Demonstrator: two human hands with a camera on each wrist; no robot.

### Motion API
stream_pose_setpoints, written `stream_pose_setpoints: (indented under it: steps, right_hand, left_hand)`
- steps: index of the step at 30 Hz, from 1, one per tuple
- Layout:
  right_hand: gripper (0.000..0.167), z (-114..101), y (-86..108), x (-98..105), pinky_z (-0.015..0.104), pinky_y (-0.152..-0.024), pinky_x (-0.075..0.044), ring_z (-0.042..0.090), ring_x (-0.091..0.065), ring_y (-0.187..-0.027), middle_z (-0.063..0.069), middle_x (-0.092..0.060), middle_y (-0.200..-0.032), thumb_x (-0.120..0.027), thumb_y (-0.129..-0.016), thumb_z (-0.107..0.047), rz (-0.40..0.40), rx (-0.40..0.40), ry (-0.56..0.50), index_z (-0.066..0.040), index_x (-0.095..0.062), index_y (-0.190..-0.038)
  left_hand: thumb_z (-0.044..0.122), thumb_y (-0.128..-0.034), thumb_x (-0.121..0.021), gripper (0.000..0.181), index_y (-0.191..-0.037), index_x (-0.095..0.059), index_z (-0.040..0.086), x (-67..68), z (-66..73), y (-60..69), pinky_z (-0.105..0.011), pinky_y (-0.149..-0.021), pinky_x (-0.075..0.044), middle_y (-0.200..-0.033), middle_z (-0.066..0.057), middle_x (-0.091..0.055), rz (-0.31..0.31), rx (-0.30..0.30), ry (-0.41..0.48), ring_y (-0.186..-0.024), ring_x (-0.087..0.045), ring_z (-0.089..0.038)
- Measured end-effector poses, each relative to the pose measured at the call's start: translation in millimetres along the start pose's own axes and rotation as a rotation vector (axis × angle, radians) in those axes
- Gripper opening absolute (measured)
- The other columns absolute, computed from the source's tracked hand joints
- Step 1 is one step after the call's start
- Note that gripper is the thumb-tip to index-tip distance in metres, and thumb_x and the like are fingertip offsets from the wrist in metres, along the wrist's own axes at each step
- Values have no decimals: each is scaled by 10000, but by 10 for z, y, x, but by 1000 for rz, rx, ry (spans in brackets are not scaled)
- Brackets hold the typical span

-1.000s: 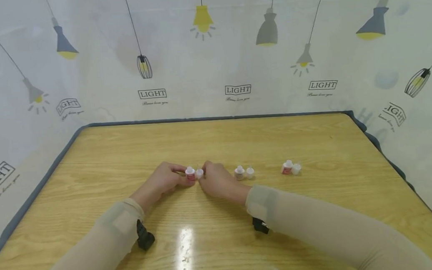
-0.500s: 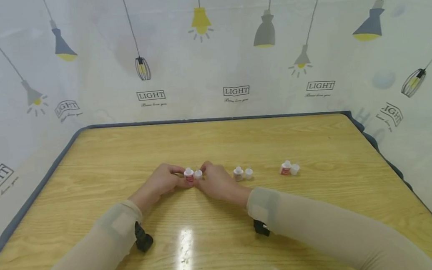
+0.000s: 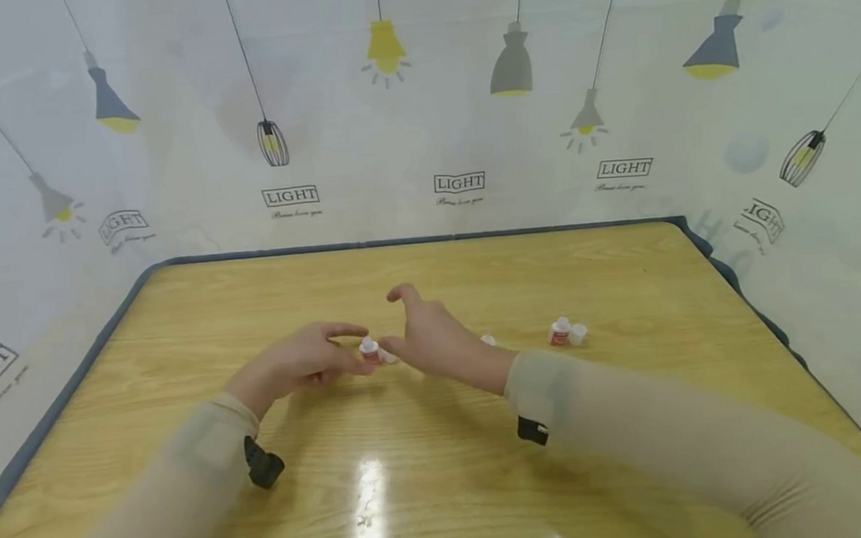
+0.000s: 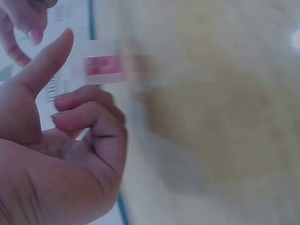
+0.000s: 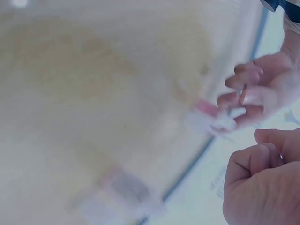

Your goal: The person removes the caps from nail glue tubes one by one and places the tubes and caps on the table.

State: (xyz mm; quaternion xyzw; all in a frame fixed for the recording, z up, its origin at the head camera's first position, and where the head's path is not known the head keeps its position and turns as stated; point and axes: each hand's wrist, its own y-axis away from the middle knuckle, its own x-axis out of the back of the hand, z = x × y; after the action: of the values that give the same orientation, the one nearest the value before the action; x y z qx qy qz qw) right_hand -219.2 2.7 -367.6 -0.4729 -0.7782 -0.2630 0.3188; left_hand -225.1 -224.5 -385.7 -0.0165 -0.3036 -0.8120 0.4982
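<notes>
A small white bottle with a red label stands on the wooden table, its white cap beside it. Left of the bottle is my left hand, thumb and index finger spread around it without gripping. The left wrist view shows the labelled bottle beyond the fingers. My right hand hovers just right of that pair, thumb and index finger spread, nothing held. It hides the middle bottle in the head view; only a white cap shows behind it. A blurred bottle with a greyish label appears in the right wrist view.
Farther right stands another red-labelled bottle, with a white cap at its side. The wooden table ends in a dark edge against a curtain printed with lamps.
My right hand has let go of the left cap, spread its fingers and risen, covering the middle bottle. My left hand has loosened from the bottle and drawn slightly left.
</notes>
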Motion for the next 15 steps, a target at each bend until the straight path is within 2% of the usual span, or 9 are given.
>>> stream_pose_setpoints:
  steps: [2, 4, 6, 8, 12, 15]
  right_hand:
    - [689, -44, 12, 159, 221, -446, -368, 101, -441, -465, -30, -502, -593, -715, -1040, -287, 16, 15, -9, -125, -338, -1593]
    - [671, -60, 28, 324, 227, -463, -370, 101, -428, -488, -28, -506, -616, -714, -1037, -271, 39, 22, -23, -130, -354, -1586]
    - [643, -41, 52, 489, 239, -483, -370, 101, -416, -511, -30, -507, -640, -702, -1043, -280, 64, 23, -28, -135, -371, -1574]
    - [614, -4, 82, 662, 255, -503, -375, 111, -411, -526, -26, -506, -659, -691, -1046, -291, 88, 22, -28, -137, -393, -1560]
    - [541, 134, 149, 999, 288, -553, -406, 134, -443, -565, -17, -528, -690, -687, -1045, -320, 154, 31, 3, -131, -467, -1502]
    - [512, 265, 205, 1220, 314, -594, -421, 157, -465, -606, 10, -555, -744, -680, -1045, -350, 203, 32, 44, -137, -508, -1476]
  left_hand:
    - [294, -935, -829, 894, -1672, -337, 173, 78, 110, 72, -256, -537, -342, -737, 18, -525, 14, 14, -40, -550, -353, -95]
    - [343, -938, -824, 951, -1696, -267, 197, 159, 215, 143, -249, -564, -367, -1003, -67, -615, 44, 11, -88, -598, -390, -98]
    - [382, -940, -822, 990, -1708, -220, 213, 230, 298, 199, -248, -606, -394, -1279, -149, -552, 84, -6, -120, -666, -420, -114]
    - [425, -948, -809, 1000, -1713, -197, 226, 296, 362, 254, -265, -669, -442, -1448, -193, -441, 123, -31, -162, -772, -468, -158]
    - [531, -952, -775, 1002, -1715, -194, 242, 384, 434, 328, -363, -837, -543, -1447, -200, -420, 199, -93, -270, -1021, -565, -299]
    - [613, -940, -751, 1063, -1726, -132, 252, 414, 458, 352, -449, -921, -569, -1508, -208, -420, 255, -142, -332, -1153, -621, -378]
